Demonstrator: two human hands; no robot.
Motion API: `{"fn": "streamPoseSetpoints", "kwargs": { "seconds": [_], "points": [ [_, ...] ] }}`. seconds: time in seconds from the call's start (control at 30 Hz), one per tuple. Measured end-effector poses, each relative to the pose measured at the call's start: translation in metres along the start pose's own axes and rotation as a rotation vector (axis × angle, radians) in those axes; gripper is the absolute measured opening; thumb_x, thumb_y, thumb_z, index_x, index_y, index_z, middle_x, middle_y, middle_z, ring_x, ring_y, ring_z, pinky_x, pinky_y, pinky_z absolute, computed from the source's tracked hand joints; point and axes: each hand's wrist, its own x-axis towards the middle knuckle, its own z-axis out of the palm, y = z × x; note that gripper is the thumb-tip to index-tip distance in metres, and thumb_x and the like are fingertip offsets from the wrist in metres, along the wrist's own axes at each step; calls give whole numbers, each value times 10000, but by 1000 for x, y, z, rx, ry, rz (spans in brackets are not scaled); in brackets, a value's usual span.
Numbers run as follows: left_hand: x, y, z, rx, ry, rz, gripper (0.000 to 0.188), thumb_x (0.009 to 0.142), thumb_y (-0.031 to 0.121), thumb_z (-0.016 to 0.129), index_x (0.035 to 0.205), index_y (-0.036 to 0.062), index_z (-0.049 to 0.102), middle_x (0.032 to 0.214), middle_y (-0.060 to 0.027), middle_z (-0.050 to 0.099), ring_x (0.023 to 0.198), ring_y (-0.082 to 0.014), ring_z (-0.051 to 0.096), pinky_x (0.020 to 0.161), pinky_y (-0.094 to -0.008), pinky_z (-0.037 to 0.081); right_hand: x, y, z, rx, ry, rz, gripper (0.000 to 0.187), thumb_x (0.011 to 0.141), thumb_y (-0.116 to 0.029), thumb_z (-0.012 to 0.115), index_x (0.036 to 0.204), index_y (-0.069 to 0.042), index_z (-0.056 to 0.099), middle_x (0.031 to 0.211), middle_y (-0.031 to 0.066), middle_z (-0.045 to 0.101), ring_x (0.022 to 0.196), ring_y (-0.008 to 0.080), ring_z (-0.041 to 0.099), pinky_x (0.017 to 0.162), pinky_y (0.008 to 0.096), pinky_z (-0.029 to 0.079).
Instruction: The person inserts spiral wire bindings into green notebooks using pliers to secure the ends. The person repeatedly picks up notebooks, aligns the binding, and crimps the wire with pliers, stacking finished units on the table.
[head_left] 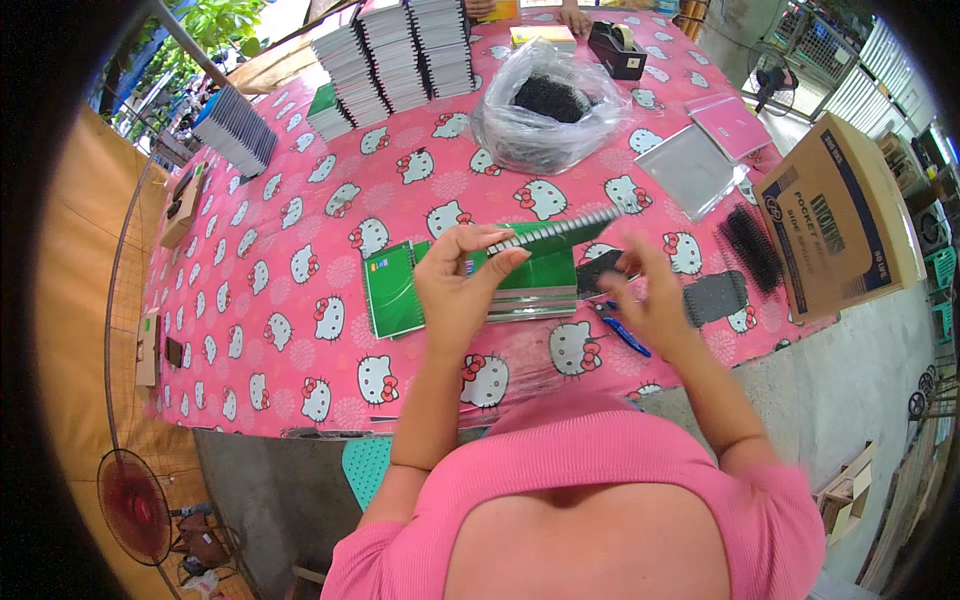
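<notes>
Between thumb and fingers, my left hand (462,280) grips a small green spiral notebook (572,234), tilted with its coil along the upper edge. It is held above a stack of green notebooks (535,303) on the table. My right hand (650,300), slightly blurred, is just right of the held notebook, thumb and fingers apart and nothing visible in them. Beneath its fingertips lies a dark flat piece (598,272). Blue-handled pliers (625,332) rest close below. Another green spiral notebook (393,290) lies flat to the left of the stack.
A pink cat-print cloth (300,340) covers the table. Farther back are a plastic bag of black coils (550,105), tall notebook stacks (390,65) and a tape dispenser (617,52). On the right are loose black coils (750,248), a dark pad (715,298) and a cardboard box (838,225).
</notes>
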Motion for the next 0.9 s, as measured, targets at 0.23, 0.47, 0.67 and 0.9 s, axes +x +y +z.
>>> {"fn": "streamPoseSetpoints", "kwargs": {
  "seconds": [0.23,0.47,0.67,0.9],
  "points": [
    [5,35,14,248,-114,382,237,702,-59,780,889,3,647,950,-143,689,908,-232,665,794,-328,523,-90,51,23,-506,-175,28,717,786,-345,697,1374,-49,412,1315,197,448,1175,359,463,1011,515,313],
    [-26,13,30,305,-102,36,201,685,-48,794,820,-24,647,944,-151,684,872,-212,660,750,-306,528,-66,22,-5,-177,-138,242,416,830,-256,669,1180,-58,565,1118,144,580,1057,332,541,913,470,397],
    [-35,7,30,215,-102,45,155,720,-94,735,838,-47,647,995,-171,665,846,-201,671,725,-282,554,-17,-56,-17,-63,-41,-79,422,792,-225,711,1149,-42,584,1096,158,582,1008,349,549,874,436,431],
    [-40,3,26,165,-153,29,145,741,-146,659,866,-74,643,1011,-177,658,842,-195,684,728,-279,581,-13,-42,-18,703,-501,616,351,936,-279,592,1164,-13,571,907,110,636,779,208,621,676,331,517]
  ]
}}
